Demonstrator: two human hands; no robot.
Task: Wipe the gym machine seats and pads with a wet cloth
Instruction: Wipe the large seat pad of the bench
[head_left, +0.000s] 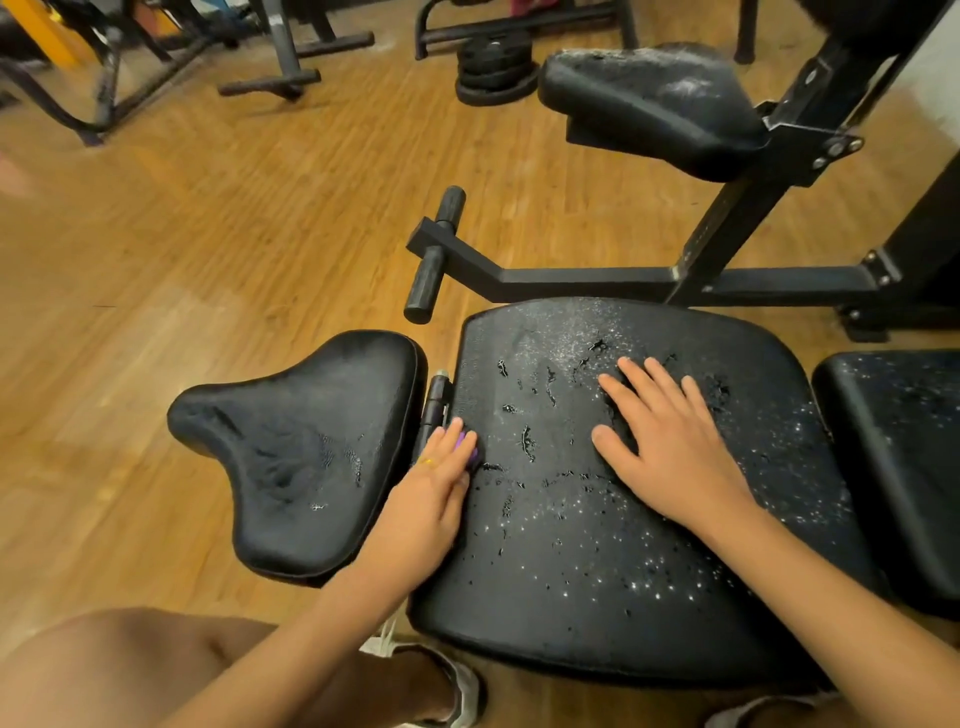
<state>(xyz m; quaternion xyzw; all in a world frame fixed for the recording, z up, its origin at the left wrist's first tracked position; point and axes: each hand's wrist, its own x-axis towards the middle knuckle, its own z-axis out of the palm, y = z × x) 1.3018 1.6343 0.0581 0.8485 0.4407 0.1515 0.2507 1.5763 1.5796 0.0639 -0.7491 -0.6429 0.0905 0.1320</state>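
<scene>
- We are pressing a small purple cloth (464, 446) at the left edge of the big black pad (571, 545); it is probably soft, light and wet.
- Our left hand (431, 493) is lying over it, fingers nearly straight, pushing flat.
- Our right hand (670, 447) is resting open on the wet, slippery-looking pad.

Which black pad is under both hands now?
The wide cracked pad in the middle; the saddle-shaped seat to its left has no hand on it.
</scene>
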